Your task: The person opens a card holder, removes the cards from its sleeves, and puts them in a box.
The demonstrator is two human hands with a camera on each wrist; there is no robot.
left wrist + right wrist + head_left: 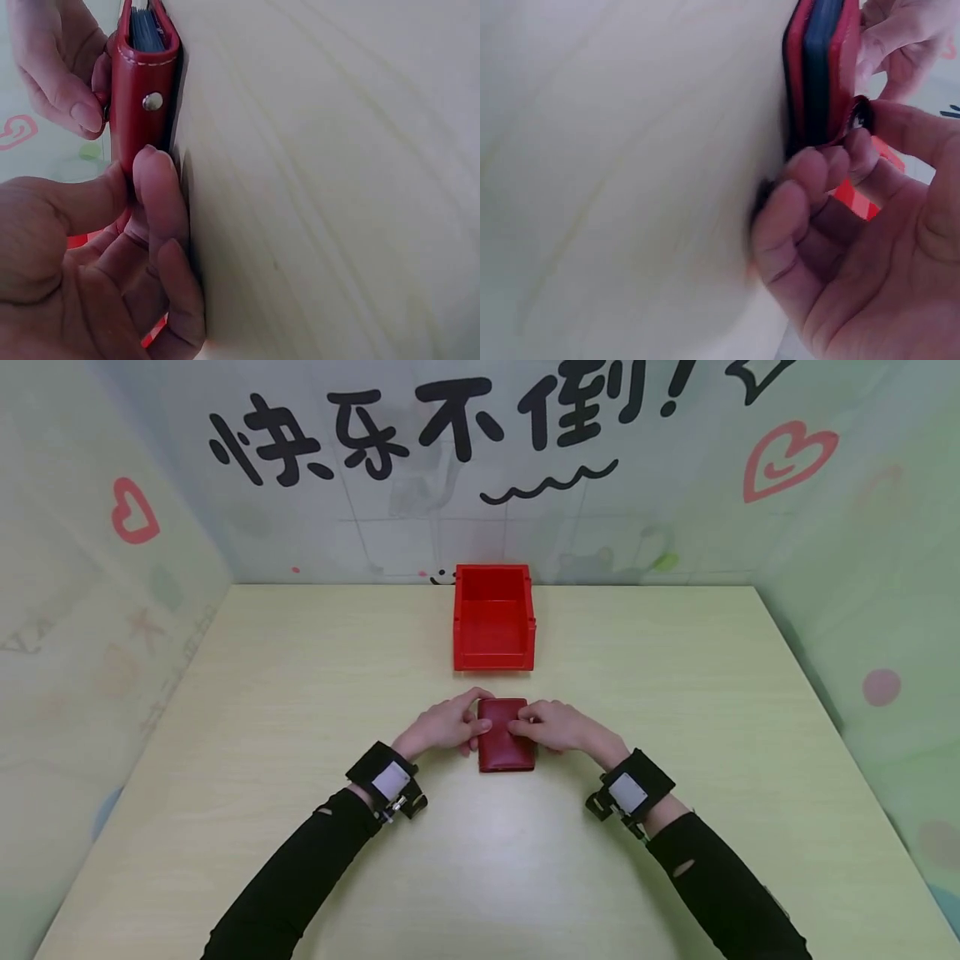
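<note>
A dark red leather wallet [507, 745] lies flat on the pale wooden table [285, 693], just in front of me. My left hand [467, 727] holds its left edge, thumb on top and fingers curled against the side [154, 187]. A metal snap stud [153, 101] shows on the wallet's spine [146, 67]. My right hand [527, 724] pinches the wallet's snap tab [857, 116] at the right edge, where the dark inner layers [821, 60] show. The wallet is folded shut.
An empty red plastic bin [492, 618] stands a short way behind the wallet, its open front toward me. Patterned walls close in the table at the back and on both sides. Black sleeves and wrist straps cover both forearms.
</note>
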